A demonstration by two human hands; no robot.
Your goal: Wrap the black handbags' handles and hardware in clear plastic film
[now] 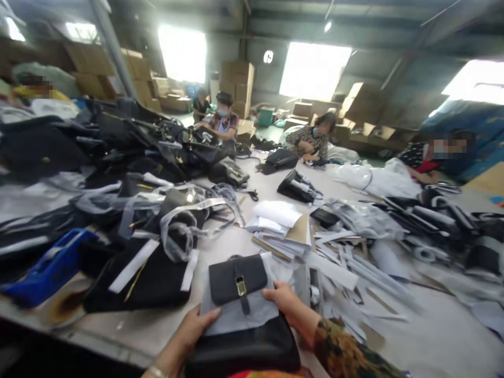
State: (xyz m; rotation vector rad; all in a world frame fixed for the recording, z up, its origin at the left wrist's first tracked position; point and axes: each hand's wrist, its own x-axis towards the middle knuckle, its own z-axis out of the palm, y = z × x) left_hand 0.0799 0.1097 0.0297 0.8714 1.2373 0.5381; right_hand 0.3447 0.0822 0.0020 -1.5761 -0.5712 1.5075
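Note:
A small black bag [252,341] with a flap and a gold buckle [240,285] lies in front of me at the table's near edge. A pale, thin sheet [224,320] sits between its flap and its body. My left hand [192,326] grips the left side, with the thumb on the sheet. On the right side, my right hand [289,304] holds the bag with its thumb near the flap's edge. The fingers beneath the bag are hidden.
A blue tape dispenser [49,268] and black bags [145,273] with clear-wrapped straps lie left. White paper [275,218] is stacked beyond my bag, with paper strips [334,268] to the right. Several people work around the table [224,247].

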